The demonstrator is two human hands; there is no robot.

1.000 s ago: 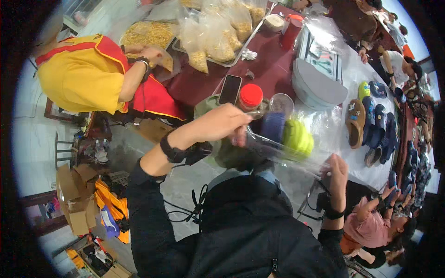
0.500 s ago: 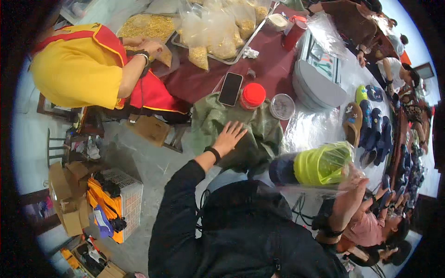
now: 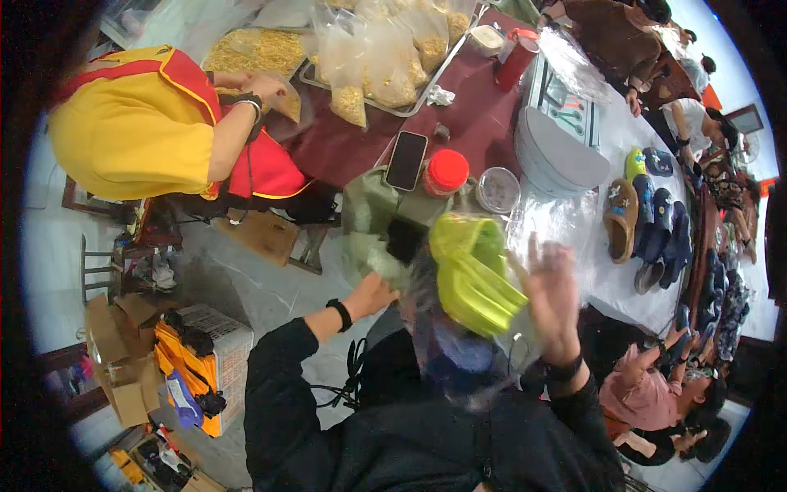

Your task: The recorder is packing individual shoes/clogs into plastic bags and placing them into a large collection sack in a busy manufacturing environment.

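Observation:
My left hand is closed at the near edge of the olive-green cloth, with a pale fold of it by the fingers. Over my lap a bright yellow-green clog shows in a clear plastic bag, blurred by motion; a dark blue part shows below it. My right hand is beside the bag on its right, fingers apart and smeared; whether it touches the plastic is unclear. A phone, a red-lidded jar and a clear round tub stand at the cloth's far side.
A grey machine stands beyond the tub. Several clogs lie on the plastic-covered table at right. Bags of yellow pieces fill a tray. A person in yellow works at left; a person in pink sits at right.
The bagged clog has swung from the right to over my lap, and my right hand has moved leftward and up. My left hand, flat on the cloth before, has drawn back and closed; the cloth is shifted.

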